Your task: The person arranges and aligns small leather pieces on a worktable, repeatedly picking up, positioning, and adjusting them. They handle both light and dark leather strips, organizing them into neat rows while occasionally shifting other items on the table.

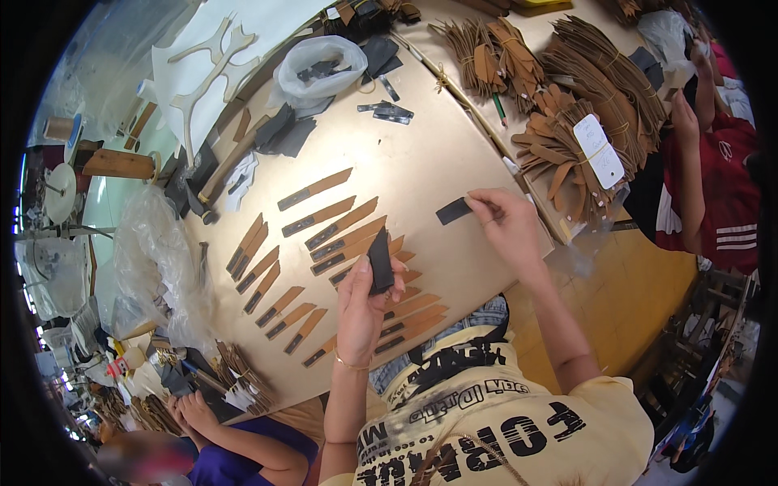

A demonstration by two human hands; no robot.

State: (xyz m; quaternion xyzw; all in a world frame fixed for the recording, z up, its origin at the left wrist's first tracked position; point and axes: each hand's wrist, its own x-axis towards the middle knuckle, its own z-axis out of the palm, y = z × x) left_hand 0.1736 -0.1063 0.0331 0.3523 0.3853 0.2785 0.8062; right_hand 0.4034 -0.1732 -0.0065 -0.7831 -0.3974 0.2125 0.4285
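Observation:
My left hand (361, 301) is closed around a small stack of black rectangular pieces (379, 263), held upright over the table. Off to the right, my right hand (510, 225) pinches a single black rectangular piece (452, 211) by one end. Beneath and left of my left hand, brown leather-like strips (331, 180) lie in slanted rows, each with a slanted tip and a dark patch at the other end. Some of those strips are partly hidden by my left hand.
A plastic bag of dark scraps (320, 69) sits at the back beside loose black pieces (285, 132). A hammer (231, 166) lies at the left. Tied bundles of brown strips (567, 146) fill the right side. Co-workers' hands show at the lower left (194, 413) and far right (686, 121).

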